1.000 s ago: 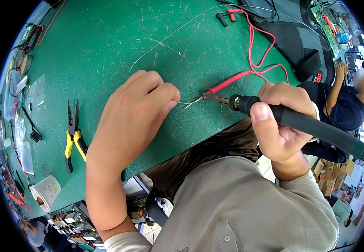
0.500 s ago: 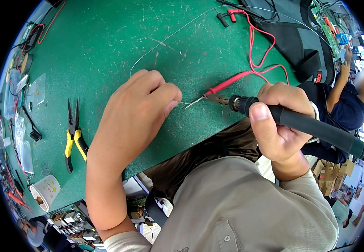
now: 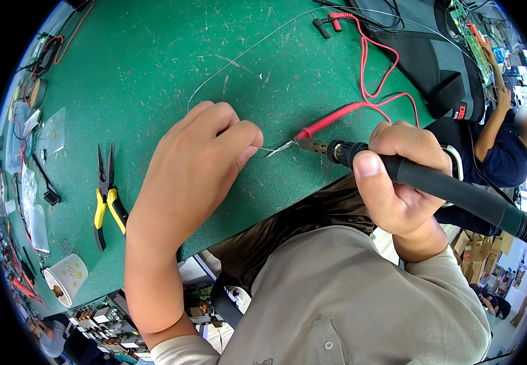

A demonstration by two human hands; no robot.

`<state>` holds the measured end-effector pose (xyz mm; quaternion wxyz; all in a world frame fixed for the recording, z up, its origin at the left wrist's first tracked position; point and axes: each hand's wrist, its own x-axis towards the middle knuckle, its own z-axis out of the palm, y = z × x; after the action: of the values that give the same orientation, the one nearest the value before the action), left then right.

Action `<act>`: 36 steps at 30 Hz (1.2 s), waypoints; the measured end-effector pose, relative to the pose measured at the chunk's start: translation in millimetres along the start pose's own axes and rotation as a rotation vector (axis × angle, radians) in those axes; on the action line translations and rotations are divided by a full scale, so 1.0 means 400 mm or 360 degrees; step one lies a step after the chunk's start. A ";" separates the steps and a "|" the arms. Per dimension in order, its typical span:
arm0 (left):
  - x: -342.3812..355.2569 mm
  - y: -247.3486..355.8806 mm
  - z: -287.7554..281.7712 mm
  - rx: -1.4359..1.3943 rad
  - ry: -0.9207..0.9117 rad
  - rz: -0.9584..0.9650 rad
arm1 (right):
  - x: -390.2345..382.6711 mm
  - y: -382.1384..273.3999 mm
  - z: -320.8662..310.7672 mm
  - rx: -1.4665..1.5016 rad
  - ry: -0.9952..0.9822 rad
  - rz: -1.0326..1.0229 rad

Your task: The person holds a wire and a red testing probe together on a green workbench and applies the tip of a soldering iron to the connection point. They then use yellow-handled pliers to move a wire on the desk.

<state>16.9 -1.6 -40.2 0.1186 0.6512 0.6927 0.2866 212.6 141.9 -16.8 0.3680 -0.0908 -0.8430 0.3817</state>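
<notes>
Red probe (image 3: 334,120) lies between the two grips, its left end at the nose of the black soldering iron (image 3: 418,173); contact not resolvable. Right hand (image 3: 402,204) closed around the iron's handle. Left hand (image 3: 199,158) closed, thumb and forefinger pinching thin wire (image 3: 233,62), which arcs away beyond the knuckles. Yellow-and-black pliers (image 3: 106,190) lie left of that grip, on green table (image 3: 154,55).

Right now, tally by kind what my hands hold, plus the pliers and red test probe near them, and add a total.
Soldering iron: 1
Solder wire: 1
Needle-nose pliers: 1
Red test probe: 1
Total: 4
</notes>
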 end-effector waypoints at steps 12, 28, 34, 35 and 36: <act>-0.002 -0.004 -0.001 -0.0068 0.0053 -0.0011 | 0.008 -0.007 -0.001 0.0018 0.0079 0.0078; 0.000 -0.004 0.004 -0.0002 0.0041 0.0017 | 0.013 -0.004 0.005 -0.0037 0.0038 -0.0025; 0.000 -0.005 0.008 0.0025 0.0027 0.0010 | 0.012 -0.006 0.006 -0.0027 0.0038 -0.0008; -0.001 -0.005 0.008 0.0025 0.0029 0.0012 | 0.012 -0.007 0.007 -0.0026 0.0040 -0.0008; -0.001 -0.004 0.009 0.0026 0.0030 0.0014 | 0.011 -0.007 0.007 -0.0025 0.0043 -0.0007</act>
<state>17.5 -1.0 -44.2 0.1054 0.6524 0.6932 0.2876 207.9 140.4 -13.7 0.3794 -0.0968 -0.8411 0.3731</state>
